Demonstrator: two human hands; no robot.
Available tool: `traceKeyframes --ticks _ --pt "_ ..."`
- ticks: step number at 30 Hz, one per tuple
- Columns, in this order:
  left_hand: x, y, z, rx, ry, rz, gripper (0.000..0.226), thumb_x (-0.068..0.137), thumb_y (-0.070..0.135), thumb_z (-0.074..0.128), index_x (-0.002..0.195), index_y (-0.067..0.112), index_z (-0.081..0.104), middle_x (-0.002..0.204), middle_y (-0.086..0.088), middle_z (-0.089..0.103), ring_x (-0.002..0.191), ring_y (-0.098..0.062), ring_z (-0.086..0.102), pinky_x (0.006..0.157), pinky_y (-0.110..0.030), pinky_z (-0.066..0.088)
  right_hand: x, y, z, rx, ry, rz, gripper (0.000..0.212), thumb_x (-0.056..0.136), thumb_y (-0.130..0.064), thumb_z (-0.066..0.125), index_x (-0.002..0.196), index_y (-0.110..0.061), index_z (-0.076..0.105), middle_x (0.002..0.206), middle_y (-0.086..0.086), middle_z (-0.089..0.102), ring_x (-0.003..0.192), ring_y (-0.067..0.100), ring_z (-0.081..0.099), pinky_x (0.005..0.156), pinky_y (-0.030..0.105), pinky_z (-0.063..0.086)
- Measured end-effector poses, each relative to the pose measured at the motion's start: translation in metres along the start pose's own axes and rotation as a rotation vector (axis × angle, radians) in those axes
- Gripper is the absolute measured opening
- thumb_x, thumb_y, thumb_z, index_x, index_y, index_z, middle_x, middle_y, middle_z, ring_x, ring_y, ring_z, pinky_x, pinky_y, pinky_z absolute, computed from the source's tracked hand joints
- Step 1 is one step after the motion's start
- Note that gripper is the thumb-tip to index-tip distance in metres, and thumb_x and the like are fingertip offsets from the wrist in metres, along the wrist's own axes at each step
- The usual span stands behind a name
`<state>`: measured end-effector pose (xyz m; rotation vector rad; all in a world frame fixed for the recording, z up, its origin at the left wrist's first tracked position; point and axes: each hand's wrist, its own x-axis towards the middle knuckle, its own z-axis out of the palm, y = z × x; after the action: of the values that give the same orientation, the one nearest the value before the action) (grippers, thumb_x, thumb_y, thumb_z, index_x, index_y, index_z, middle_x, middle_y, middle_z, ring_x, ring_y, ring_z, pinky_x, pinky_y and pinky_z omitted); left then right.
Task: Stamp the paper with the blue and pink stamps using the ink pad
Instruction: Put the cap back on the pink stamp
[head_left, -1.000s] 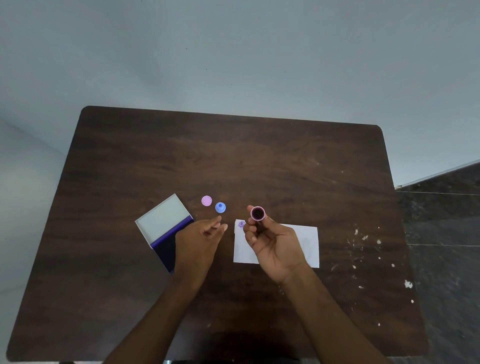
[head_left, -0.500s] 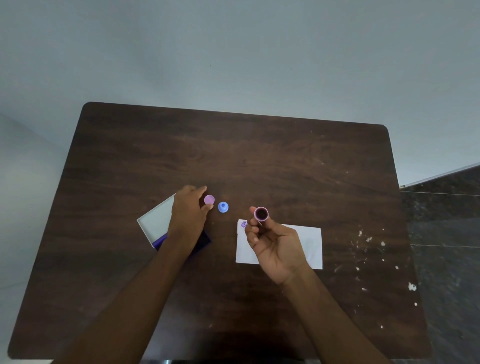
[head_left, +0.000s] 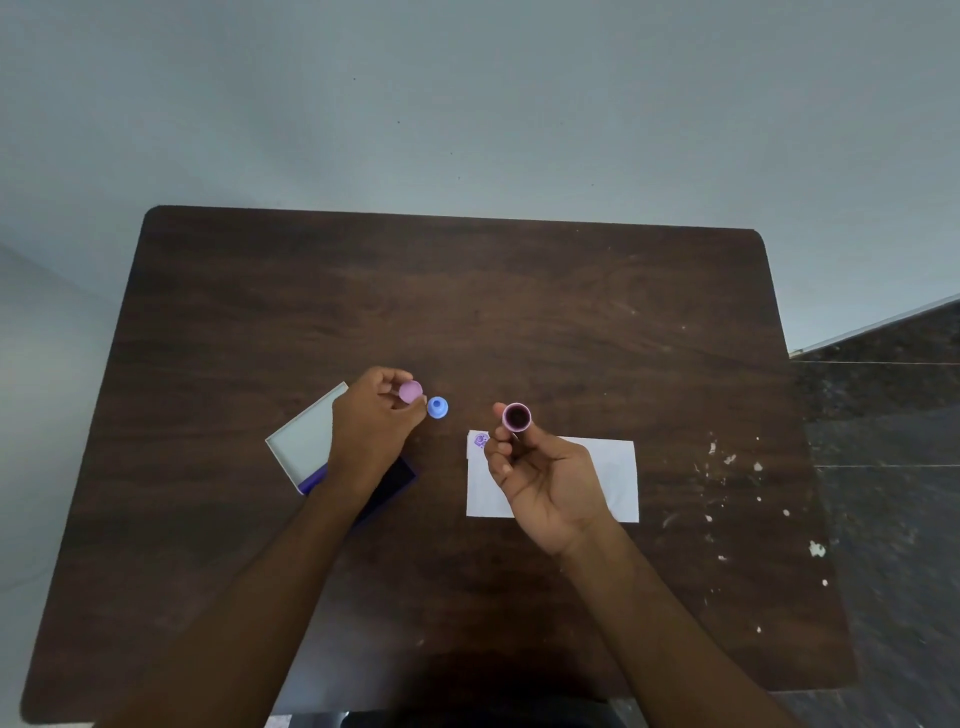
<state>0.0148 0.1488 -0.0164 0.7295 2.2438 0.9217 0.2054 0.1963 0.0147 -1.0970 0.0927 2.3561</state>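
A dark wooden table (head_left: 519, 291) carries white paper (head_left: 618, 478), with the blue stamp (head_left: 437, 407) and open ink pad (head_left: 306, 447) to the paper's left.

A plain indoor room: dark wooden table (head_left: 467, 312) against a bare pale wall (head_left: 467, 104), dark tiled floor (head_left: 883, 415).

Left hand (head_left: 371, 426) pinches pink cap (head_left: 410, 391); right hand (head_left: 545, 475) holds pink stamp (head_left: 517, 417) above paper (head_left: 615, 478).

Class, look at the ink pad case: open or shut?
Open. The ink pad shows its dark inking surface, and its pale lid lies flipped back beside it, partly under the left hand.
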Motion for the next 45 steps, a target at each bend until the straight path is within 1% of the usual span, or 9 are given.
traceKeyframes --ticks 3,9,14,20,28,32,35,39,45 --pt "-0.010 0.006 -0.004 -0.105 -0.104 -0.018 0.031 0.079 0.026 0.076 0.108 0.022 0.066 0.103 0.008 0.072 0.093 -0.008 0.067 0.080 -0.025 0.056 -0.002 0.001 0.003 0.002 -0.016 -0.003 0.032 0.084 -0.011 0.059 0.110 0.006 0.066 0.086 0.016 0.067 0.075 0.018 0.060 0.077 0.029 0.053" --pt "-0.026 0.004 -0.012 -0.420 -0.306 -0.101 0.037 0.075 0.027 0.080 0.112 0.025 0.070 0.108 0.009 0.073 0.103 -0.010 0.067 0.096 -0.037 0.052 -0.005 0.002 0.002 0.006 -0.008 -0.016 0.030 0.089 -0.010 0.057 0.113 0.006 0.064 0.087 0.016 0.066 0.075 0.019 0.060 0.077 0.030 0.054" --pt "-0.034 0.003 -0.023 -0.493 -0.372 -0.206 0.052 0.057 0.047 0.081 0.104 0.024 0.072 0.104 0.003 0.074 0.102 -0.017 0.068 0.098 -0.043 0.051 -0.008 0.004 0.000 0.000 -0.015 -0.028 0.034 0.081 -0.011 0.063 0.111 0.005 0.066 0.087 0.016 0.068 0.074 0.019 0.061 0.076 0.030 0.053" --pt "-0.047 0.014 -0.028 -0.621 -0.421 -0.207 0.054 0.053 0.033 0.084 0.102 0.017 0.070 0.107 -0.005 0.074 0.101 -0.025 0.069 0.100 -0.045 0.047 -0.010 0.007 -0.002 0.010 -0.005 -0.033 0.033 0.080 -0.012 0.064 0.108 0.004 0.068 0.088 0.016 0.068 0.077 0.019 0.061 0.081 0.030 0.052" --pt "-0.061 0.034 -0.022 -0.457 -0.357 -0.063 0.047 0.065 0.038 0.075 0.108 0.019 0.072 0.096 -0.005 0.076 0.089 -0.023 0.071 0.090 -0.041 0.055 -0.013 0.010 -0.003 0.008 -0.024 -0.061 0.033 0.084 -0.012 0.062 0.111 0.006 0.066 0.086 0.017 0.066 0.077 0.021 0.061 0.075 0.030 0.053" --pt "-0.068 0.042 -0.016 -0.178 -0.252 0.179 0.043 0.077 0.031 0.074 0.118 0.022 0.068 0.112 0.008 0.070 0.094 0.003 0.065 0.081 -0.005 0.047 -0.014 0.011 -0.008 -0.030 0.003 -0.101 0.025 0.088 -0.013 0.062 0.105 0.004 0.069 0.089 0.018 0.070 0.075 0.022 0.066 0.070 0.031 0.057" --pt "-0.073 0.047 -0.008 -0.082 -0.174 0.260 0.048 0.073 0.029 0.078 0.119 0.019 0.067 0.103 0.008 0.071 0.084 0.017 0.061 0.074 0.005 0.040 -0.015 0.013 -0.010 -0.103 -0.012 -0.153 0.028 0.085 -0.016 0.067 0.107 0.001 0.069 0.099 0.018 0.070 0.087 0.023 0.065 0.081 0.033 0.057" --pt "-0.074 0.049 0.000 0.115 -0.142 0.296 0.045 0.076 0.036 0.074 0.117 0.018 0.068 0.113 -0.002 0.070 0.083 0.005 0.052 0.070 0.012 0.029 -0.018 0.012 -0.011 -0.251 -0.050 -0.227 0.031 0.083 -0.022 0.067 0.107 -0.003 0.070 0.108 0.016 0.071 0.098 0.026 0.066 0.088 0.035 0.054" --pt "-0.072 0.050 0.010 0.195 -0.192 0.254 0.056 0.077 0.053 0.057 0.118 0.017 0.066 0.114 -0.005 0.070 0.086 -0.001 0.048 0.068 0.005 0.025 -0.021 0.008 -0.013 -0.390 -0.072 -0.323 0.032 0.085 -0.026 0.064 0.107 -0.005 0.070 0.105 0.015 0.071 0.095 0.027 0.060 0.087 0.035 0.051"
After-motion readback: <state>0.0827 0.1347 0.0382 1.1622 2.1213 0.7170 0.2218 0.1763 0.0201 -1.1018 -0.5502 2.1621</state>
